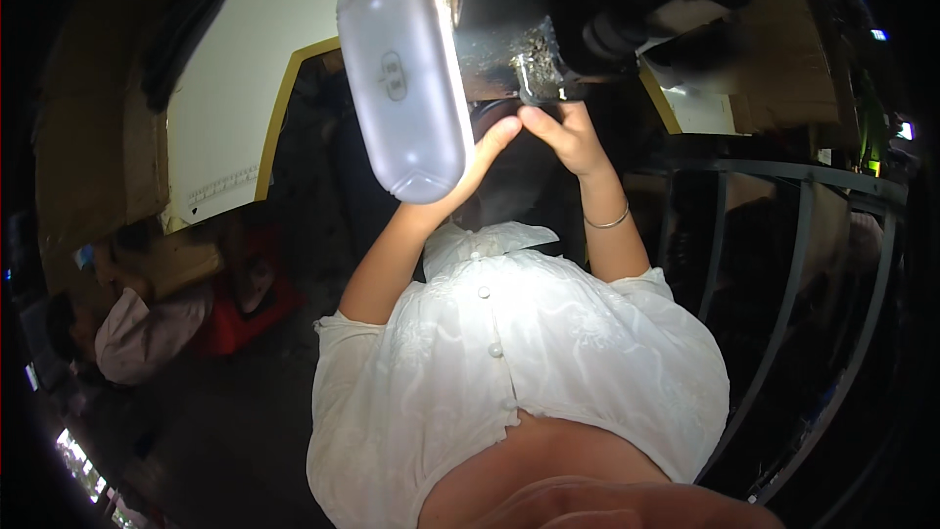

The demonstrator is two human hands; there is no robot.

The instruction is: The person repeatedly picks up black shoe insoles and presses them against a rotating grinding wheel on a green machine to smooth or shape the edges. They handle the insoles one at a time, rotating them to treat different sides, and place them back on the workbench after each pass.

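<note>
Head view is being filled by a person in a white buttoned blouse (519, 362), seen from a camera looking along the body, with both arms being raised toward a dark metal part (548, 10) overhead. The left hand (485, 152) is being held up against the lower end of a frosted white lamp (403, 78), an oblong plastic case that is glowing and hanging tilted just left of the metal part; the fingers (501, 132) are being stretched out rather than clenched, and whether they are gripping anything cannot be told. The right hand (563, 137) is being pressed up to a rough, gritty fitting (539, 64) under the metal part, fingertips touching it in a loose pinch; a firm grasp cannot be confirmed. A thin bracelet (607, 220) is being worn on the right wrist. The two hands are being kept close together, nearly touching, right beneath the fitting. To the left, a white board with a yellow edge (264, 88) is being lit by the lamp, and cardboard (98, 137) is showing beside it. A curved black metal railing (803, 264) is being seen on the right.
</note>
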